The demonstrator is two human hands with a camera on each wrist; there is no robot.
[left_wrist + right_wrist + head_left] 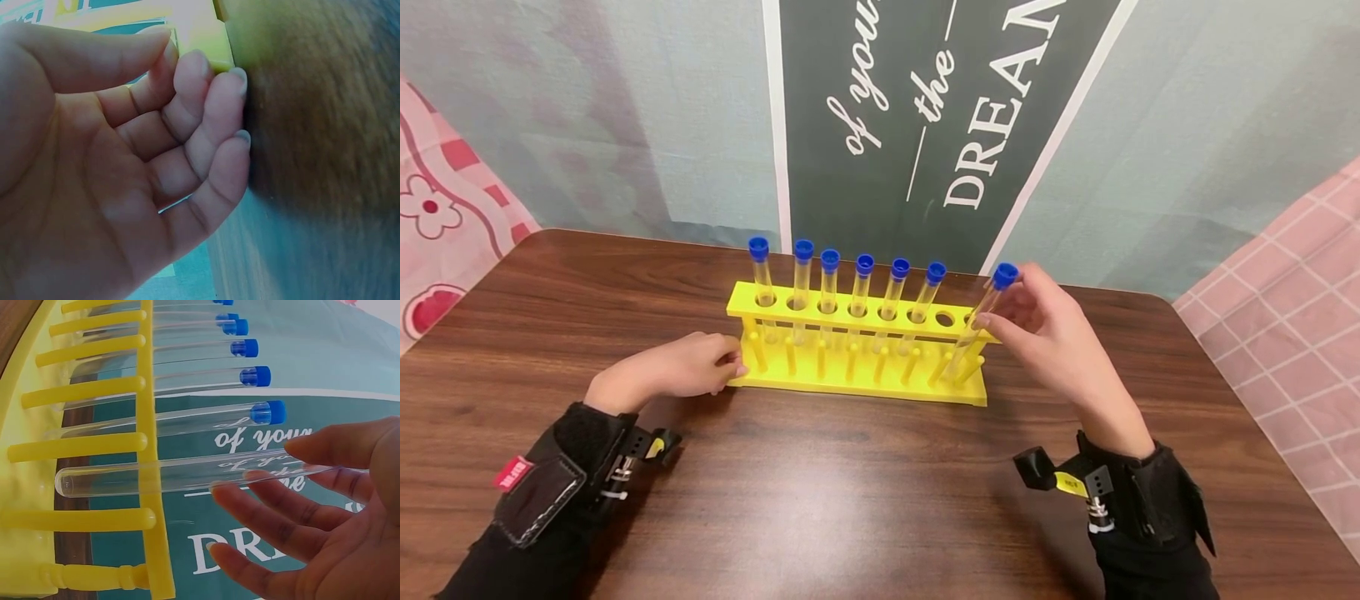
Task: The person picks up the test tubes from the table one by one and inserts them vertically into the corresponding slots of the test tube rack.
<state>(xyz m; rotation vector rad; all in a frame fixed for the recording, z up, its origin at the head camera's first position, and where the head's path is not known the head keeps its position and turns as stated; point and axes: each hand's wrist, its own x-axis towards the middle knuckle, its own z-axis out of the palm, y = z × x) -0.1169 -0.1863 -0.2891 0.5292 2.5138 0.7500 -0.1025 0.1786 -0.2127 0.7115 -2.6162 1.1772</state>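
The yellow test tube rack (850, 383) stands on the brown table, with several clear, blue-capped test tubes (865, 287) upright or slightly leaning in its holes. My left hand (692, 367) grips the left end of the rack's base; in the left wrist view, thumb and curled fingers meet at its yellow corner (206, 44). At the right end, my right hand (1048, 333) pinches another test tube (106, 479) between thumb and fingers. This tube tilts, blue cap up and to the right, and its lower part passes in front of the rack's upper shelf.
A row of yellow pegs (852, 364) lines the rack's base. Behind the table (820, 492) hangs a grey-green cloth (700, 125) with white lettering on a dark panel. Pink patterned cloth (1300, 350) borders the right side.
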